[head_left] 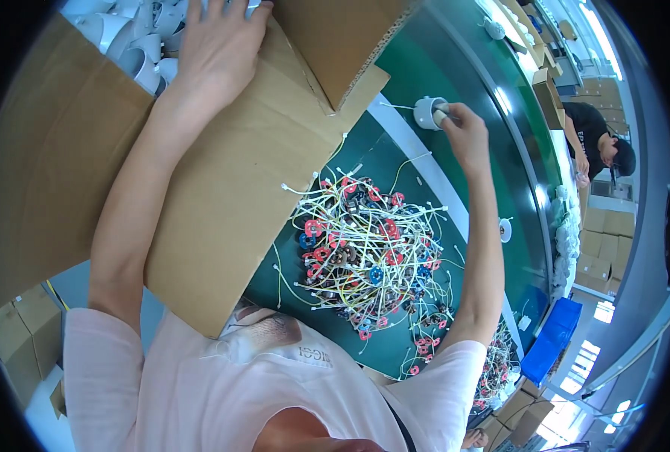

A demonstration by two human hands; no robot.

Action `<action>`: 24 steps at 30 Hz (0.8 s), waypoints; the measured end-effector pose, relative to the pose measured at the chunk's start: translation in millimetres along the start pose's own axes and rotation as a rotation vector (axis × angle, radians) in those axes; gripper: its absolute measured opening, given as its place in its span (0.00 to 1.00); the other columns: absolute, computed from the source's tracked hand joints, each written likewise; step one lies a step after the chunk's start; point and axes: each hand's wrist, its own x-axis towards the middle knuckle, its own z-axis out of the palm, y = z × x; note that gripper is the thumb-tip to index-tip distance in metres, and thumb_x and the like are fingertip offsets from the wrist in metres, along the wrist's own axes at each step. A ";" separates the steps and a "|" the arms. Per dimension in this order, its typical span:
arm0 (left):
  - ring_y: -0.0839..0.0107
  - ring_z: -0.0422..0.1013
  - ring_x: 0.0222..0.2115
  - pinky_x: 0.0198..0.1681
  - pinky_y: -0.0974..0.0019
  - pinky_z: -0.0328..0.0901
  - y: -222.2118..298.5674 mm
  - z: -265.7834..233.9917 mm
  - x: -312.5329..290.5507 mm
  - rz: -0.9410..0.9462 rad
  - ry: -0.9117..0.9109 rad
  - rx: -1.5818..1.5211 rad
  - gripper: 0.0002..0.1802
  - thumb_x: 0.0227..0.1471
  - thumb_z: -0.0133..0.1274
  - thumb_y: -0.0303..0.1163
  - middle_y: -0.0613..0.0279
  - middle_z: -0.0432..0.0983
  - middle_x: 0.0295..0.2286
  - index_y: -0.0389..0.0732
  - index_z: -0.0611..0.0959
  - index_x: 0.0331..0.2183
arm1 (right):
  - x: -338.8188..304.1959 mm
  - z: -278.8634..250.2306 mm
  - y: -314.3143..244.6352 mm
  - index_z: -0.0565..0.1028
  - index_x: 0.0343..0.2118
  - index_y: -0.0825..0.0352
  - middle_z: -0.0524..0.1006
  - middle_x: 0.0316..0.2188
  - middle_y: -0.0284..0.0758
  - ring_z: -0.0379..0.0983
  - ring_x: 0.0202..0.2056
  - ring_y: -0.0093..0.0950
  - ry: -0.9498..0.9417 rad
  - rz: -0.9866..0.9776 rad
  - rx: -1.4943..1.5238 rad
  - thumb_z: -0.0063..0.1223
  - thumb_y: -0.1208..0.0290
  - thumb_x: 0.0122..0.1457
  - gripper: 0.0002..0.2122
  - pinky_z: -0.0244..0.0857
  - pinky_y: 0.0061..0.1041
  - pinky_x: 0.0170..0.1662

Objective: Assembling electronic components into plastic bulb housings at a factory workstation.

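My left hand [218, 53] reaches over the open cardboard box [207, 181] at the upper left, among white cup-shaped housings [143, 68]. Its fingers look stretched out and apart, though the upper edge cuts off their tips. A bit of something white shows by the thumb. Over the green conveyor belt, my right hand [463, 132] is closed on the rim of a white cup-shaped housing [427, 113], its thumb and fingers at the opening. A thin white wire [397, 106] sticks out from the housing's left side.
Between my arms lies a tangled heap of wired parts [373, 252], red, blue and dark, on a green table. Another white housing [505, 230] sits on the belt [493, 151]. A blue bin [551, 343] stands at the right. A person [595, 139] works across the belt.
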 end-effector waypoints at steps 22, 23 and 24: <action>0.55 0.64 0.42 0.41 0.55 0.62 30.6 -29.0 -17.0 -0.158 -0.621 0.496 0.15 0.38 0.50 0.21 0.51 0.66 0.39 0.36 0.75 0.34 | -105.4 4.5 -83.7 0.70 0.38 0.70 0.73 0.31 0.39 0.72 0.28 0.29 -0.399 -0.265 0.156 0.47 0.79 0.51 0.10 0.66 0.25 0.31; 0.55 0.64 0.42 0.41 0.56 0.62 34.0 -33.5 -16.7 -0.185 -0.642 0.405 0.15 0.38 0.50 0.22 0.51 0.66 0.40 0.37 0.75 0.34 | -108.8 -3.6 -84.2 0.70 0.39 0.71 0.73 0.31 0.38 0.72 0.28 0.27 -0.362 -0.228 0.202 0.47 0.80 0.51 0.11 0.66 0.22 0.29; 0.54 0.64 0.42 0.42 0.57 0.63 38.3 -39.0 -16.0 -0.211 -0.662 0.313 0.15 0.38 0.50 0.22 0.50 0.66 0.40 0.37 0.75 0.34 | -111.9 -10.8 -85.1 0.69 0.39 0.72 0.73 0.32 0.36 0.72 0.28 0.24 -0.325 -0.190 0.248 0.46 0.80 0.52 0.11 0.66 0.20 0.27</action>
